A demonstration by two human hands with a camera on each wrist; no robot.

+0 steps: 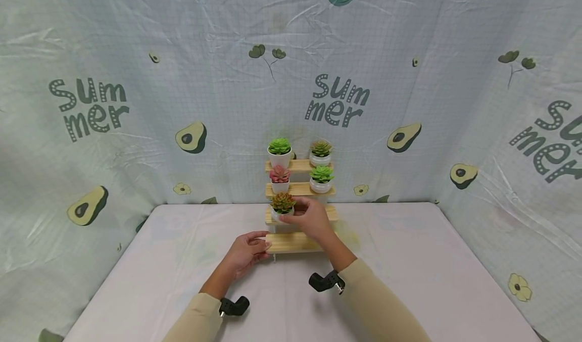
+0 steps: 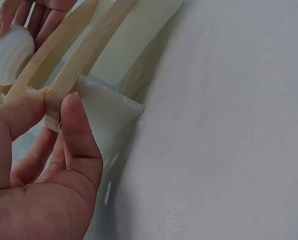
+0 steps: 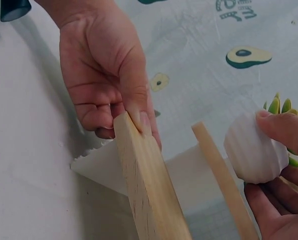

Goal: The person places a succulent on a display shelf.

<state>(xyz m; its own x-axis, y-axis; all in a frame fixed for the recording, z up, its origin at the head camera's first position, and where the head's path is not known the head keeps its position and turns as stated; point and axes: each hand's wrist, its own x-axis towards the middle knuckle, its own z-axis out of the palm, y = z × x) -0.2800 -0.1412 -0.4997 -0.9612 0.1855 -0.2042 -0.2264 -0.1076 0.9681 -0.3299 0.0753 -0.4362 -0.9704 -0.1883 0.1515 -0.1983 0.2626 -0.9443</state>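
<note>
A tiered wooden stand (image 1: 295, 242) with clear side supports is at the far middle of the table. My left hand (image 1: 247, 253) pinches the left end of its lowest board (image 2: 81, 57) between thumb and fingers. My right hand (image 1: 314, 220) grips an orange-green potted succulent (image 1: 283, 203) from its right side, at the left of the board above. In the right wrist view, thumb and fingers are around its ribbed white pot (image 3: 253, 147). Whether the pot's base touches the board cannot be told.
On the top board are a green succulent (image 1: 279, 147) and a brownish-green one (image 1: 321, 150). Below them sit a red succulent (image 1: 279, 175) and a bright green one (image 1: 321, 175). An avocado-print cloth (image 1: 245, 104) hangs behind the white-covered table (image 1: 391, 261).
</note>
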